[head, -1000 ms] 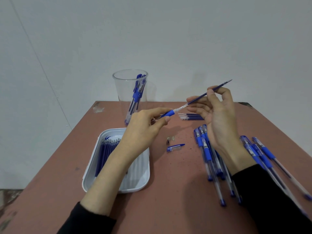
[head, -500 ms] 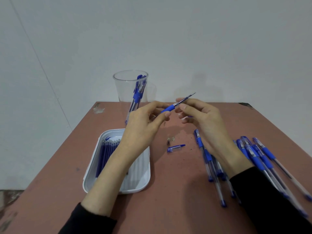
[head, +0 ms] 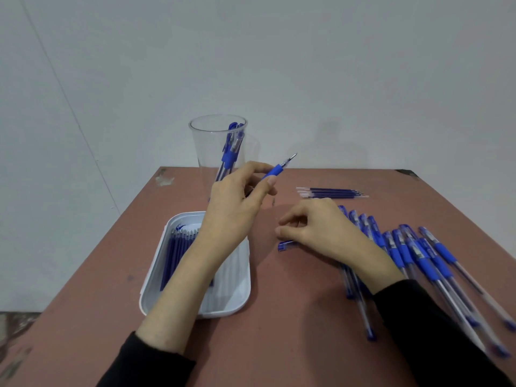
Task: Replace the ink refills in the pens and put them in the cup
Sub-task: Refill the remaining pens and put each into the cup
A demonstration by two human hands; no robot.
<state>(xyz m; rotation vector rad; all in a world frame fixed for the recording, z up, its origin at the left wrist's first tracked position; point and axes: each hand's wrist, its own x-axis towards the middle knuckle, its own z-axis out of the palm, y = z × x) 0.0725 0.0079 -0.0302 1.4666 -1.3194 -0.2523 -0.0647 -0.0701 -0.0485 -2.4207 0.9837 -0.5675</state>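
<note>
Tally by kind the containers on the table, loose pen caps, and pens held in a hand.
Clear cup: 1
White tray: 1
Loose pen cap: 1
Pen held in the left hand: 1
Total: 4

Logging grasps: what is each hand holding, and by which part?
The left hand pinches a pen by its blue grip, tip up. The right hand curls low over the table; whether it pinches anything cannot be told.
</note>
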